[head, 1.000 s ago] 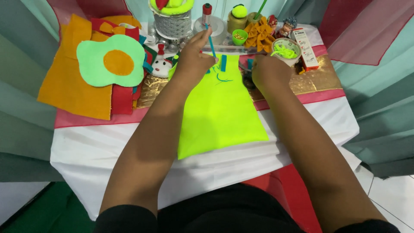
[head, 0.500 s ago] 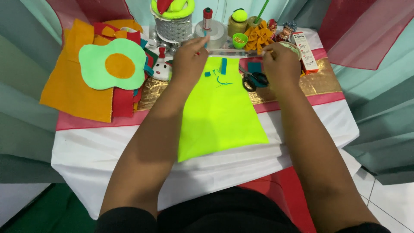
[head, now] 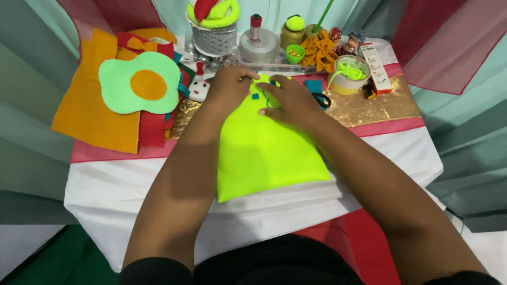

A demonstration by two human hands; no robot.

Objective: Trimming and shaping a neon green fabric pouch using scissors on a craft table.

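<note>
A neon yellow-green felt sheet (head: 264, 153) lies on the table in front of me, with small teal felt bits (head: 255, 96) near its far edge. My left hand (head: 229, 84) rests curled at the sheet's top left corner. Its fingertips pinch something small and thin, and I cannot make out what it is. My right hand (head: 288, 100) lies flat on the top of the sheet, fingers spread and pointing left, just short of the teal bits. The two hands almost touch.
Black-handled scissors (head: 319, 100) lie just right of my right hand on a gold runner (head: 369, 108). At the left is an orange felt pile (head: 90, 111) under a green-and-orange egg shape (head: 140, 84). Behind stand a white cup (head: 348, 74), a box (head: 376, 68), orange bows (head: 319, 53) and a spool stand (head: 259, 45).
My right hand has left the scissors area and come left onto the top of the felt sheet. My left hand has dropped slightly toward the sheet's far edge.
</note>
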